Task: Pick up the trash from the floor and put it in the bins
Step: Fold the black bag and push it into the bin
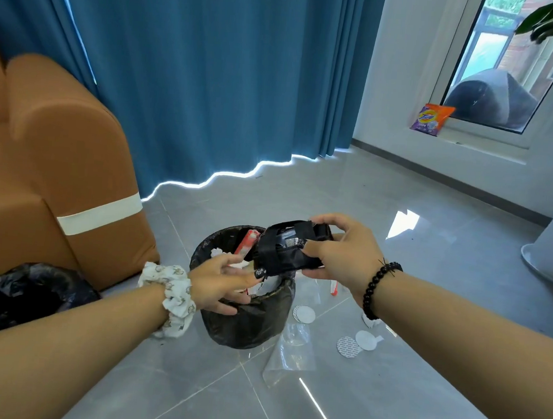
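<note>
Black wrapper [285, 247] held over bin [248, 315] on grey tiled floor [287, 406].

Right hand [341, 250] grips the wrapper, thumb and fingers curled round it; left hand [221, 284], fingers loosely extended, touches its lower end just above the bin rim. Below the right hand: round seals [355, 344] and clear film [291, 354] on glossy tile. Left of the left hand: a second bin [24, 293], brown sofa [58, 168]. Beyond both hands: blue curtain [212, 74], white wall, window [495, 61].

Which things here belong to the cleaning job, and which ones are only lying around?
Belongs to the job:
- black wrapper, in the grip of the right hand
- left hand
- bin
- second bin
- clear plastic bag
- round foil seals

Only lying around:
- detergent bag
- sofa
- curtain
</note>
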`<state>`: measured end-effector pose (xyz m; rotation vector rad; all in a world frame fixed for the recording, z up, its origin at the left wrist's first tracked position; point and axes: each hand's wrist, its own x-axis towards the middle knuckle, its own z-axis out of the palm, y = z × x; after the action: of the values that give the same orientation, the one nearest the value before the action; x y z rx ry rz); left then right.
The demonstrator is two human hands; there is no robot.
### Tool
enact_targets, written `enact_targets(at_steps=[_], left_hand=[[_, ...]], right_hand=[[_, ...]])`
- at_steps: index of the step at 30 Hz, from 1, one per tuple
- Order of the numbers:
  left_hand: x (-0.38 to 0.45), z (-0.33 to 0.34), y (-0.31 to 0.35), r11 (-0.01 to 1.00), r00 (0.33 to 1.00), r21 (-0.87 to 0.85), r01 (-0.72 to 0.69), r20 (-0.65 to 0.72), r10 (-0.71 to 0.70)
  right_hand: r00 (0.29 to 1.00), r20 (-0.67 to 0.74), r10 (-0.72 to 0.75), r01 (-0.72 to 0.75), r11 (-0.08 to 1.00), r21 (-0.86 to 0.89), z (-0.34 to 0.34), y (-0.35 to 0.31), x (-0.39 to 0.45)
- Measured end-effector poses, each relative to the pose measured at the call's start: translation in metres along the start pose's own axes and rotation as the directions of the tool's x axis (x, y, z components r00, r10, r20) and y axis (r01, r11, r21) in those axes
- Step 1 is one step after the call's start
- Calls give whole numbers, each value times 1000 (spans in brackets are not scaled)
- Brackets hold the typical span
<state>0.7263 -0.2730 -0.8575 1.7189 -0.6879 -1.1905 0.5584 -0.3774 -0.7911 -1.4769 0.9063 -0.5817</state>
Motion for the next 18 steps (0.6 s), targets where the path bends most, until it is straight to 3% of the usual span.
enact_targets(at_steps=[3, 8, 13, 18], left_hand=[[27, 1, -19, 985, 984, 67, 160, -94, -153], [53, -7, -39, 926, 930, 116, 360, -131, -345], [79, -12, -67, 920, 884, -67, 387, -256, -391], [100, 21, -92, 847, 844, -435, 306, -289, -453]], right_hand=[[998, -60, -12, 10, 1000, -30, -8, 1, 3], [998, -57, -25, 22, 999, -47, -15, 3, 3], [996, -15, -93, 92, 992, -89, -13, 7, 3], [987, 21, -160, 161, 970, -181, -10, 16, 4]])
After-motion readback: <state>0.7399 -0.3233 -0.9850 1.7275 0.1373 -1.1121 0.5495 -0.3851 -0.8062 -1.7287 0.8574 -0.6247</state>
